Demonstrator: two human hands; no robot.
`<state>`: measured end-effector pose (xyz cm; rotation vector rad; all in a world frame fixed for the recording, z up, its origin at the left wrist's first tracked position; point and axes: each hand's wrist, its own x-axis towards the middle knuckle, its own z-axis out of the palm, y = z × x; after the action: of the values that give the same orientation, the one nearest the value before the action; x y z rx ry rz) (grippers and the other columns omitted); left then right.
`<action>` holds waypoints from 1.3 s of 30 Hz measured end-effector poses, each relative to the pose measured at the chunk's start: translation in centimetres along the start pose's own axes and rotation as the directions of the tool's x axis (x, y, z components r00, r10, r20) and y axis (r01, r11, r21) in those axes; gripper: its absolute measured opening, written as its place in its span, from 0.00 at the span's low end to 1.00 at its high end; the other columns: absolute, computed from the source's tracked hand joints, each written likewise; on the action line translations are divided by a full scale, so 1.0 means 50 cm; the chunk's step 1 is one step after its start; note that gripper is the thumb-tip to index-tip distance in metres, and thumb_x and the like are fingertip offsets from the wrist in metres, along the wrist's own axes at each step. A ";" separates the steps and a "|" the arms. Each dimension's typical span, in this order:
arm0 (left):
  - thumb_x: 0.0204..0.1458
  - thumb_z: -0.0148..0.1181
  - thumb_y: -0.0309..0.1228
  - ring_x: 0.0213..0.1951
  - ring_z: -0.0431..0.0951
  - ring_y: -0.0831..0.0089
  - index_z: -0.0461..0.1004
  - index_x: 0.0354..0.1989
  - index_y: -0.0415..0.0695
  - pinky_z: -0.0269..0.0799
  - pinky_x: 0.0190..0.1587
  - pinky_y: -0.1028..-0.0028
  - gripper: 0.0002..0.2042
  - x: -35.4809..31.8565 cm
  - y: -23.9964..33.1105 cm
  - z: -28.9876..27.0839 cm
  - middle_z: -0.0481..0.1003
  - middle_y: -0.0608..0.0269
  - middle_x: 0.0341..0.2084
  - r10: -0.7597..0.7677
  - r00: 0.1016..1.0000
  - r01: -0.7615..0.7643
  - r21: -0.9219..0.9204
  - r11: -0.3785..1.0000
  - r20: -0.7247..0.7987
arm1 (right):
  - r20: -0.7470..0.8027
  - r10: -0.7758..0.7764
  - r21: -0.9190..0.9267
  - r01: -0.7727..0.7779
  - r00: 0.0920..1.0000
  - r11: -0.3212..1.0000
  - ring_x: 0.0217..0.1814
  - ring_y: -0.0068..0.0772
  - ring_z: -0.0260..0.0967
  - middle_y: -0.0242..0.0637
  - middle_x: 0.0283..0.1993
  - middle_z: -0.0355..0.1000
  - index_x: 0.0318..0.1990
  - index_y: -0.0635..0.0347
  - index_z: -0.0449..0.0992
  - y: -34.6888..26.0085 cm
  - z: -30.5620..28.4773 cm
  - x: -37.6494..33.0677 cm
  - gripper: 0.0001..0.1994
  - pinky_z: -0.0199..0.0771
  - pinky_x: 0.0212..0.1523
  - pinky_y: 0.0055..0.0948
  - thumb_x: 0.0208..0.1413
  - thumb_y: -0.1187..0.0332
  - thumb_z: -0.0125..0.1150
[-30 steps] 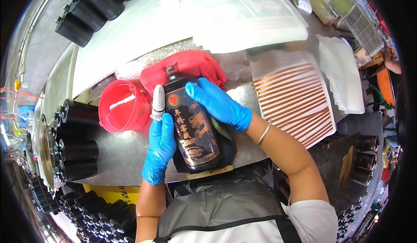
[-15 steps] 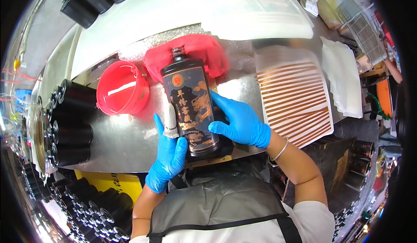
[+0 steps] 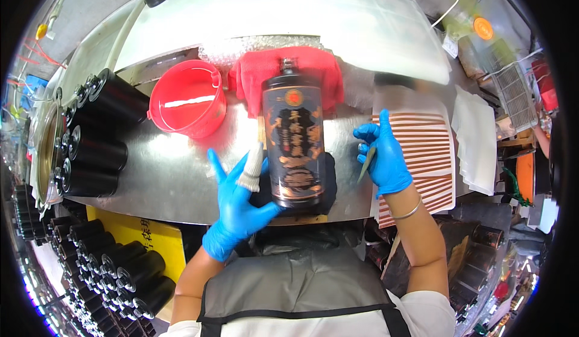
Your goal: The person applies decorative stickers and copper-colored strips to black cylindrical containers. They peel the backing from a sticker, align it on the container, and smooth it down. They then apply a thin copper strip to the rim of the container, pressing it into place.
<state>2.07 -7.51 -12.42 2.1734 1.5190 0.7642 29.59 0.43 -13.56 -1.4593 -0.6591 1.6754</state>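
Observation:
A black bottle (image 3: 295,147) with gold and copper decoration lies on the metal table, its neck on a folded red cloth (image 3: 250,81). My left hand (image 3: 236,207), in a blue glove, is at the bottle's lower left with fingers spread. Its thumb reaches the bottle's bottom corner. A whitish knitted cover (image 3: 252,171) sits over one of its fingers. To the right of the bottle and apart from it, my right hand (image 3: 386,159), also gloved in blue, has curled fingers around a thin grey-green blade-like piece (image 3: 367,163).
A red bucket (image 3: 188,99) stands left of the cloth. At right lies a sheet with brown strips (image 3: 422,150), beside white sheets (image 3: 473,138). Several black bottles (image 3: 93,147) lie at the table's left edge; more stand below, near a yellow panel (image 3: 166,237).
My right hand has let go of the bottle and moved right; it now holds the thin blade-like piece. The left hand's fingers have spread. My view has shifted, and the bottle lies straighter.

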 end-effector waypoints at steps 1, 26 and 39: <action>0.37 0.69 0.44 0.60 0.62 0.61 0.45 0.65 0.37 0.12 0.64 0.52 0.50 -0.005 0.016 -0.010 0.69 0.53 0.53 0.011 0.999 -0.010 0.033 0.999 -0.043 | -0.024 0.044 0.075 -0.042 0.999 0.996 0.29 0.26 0.65 0.36 0.30 0.71 0.34 0.60 0.74 -0.006 0.005 -0.003 0.29 0.69 0.30 0.24 0.59 0.40 0.39; 0.30 0.76 0.33 0.56 0.67 0.54 0.71 0.51 0.44 0.56 0.62 0.57 0.33 -0.031 -0.023 0.004 0.61 0.47 0.58 -0.093 0.972 0.005 -0.378 0.926 -0.215 | 0.791 -0.528 -0.277 0.950 0.310 0.142 0.20 0.34 0.63 0.34 0.22 0.68 0.29 0.53 0.76 -0.073 0.215 -0.094 0.04 0.62 0.20 0.29 0.44 0.68 0.60; 0.39 0.67 0.32 0.65 0.49 0.50 0.47 0.64 0.41 0.24 0.64 0.51 0.43 -0.030 -0.053 0.017 0.51 0.44 0.63 -0.050 0.996 0.073 -0.313 0.947 0.080 | 0.830 -0.521 -0.278 0.957 0.198 -0.079 0.25 0.40 0.67 0.41 0.27 0.70 0.26 0.54 0.75 -0.099 0.206 -0.063 0.06 0.72 0.35 0.36 0.50 0.64 0.57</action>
<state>0.28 -8.02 -14.98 1.8881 1.3204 0.8362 20.75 1.71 -5.77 -0.6024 -2.3533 0.5531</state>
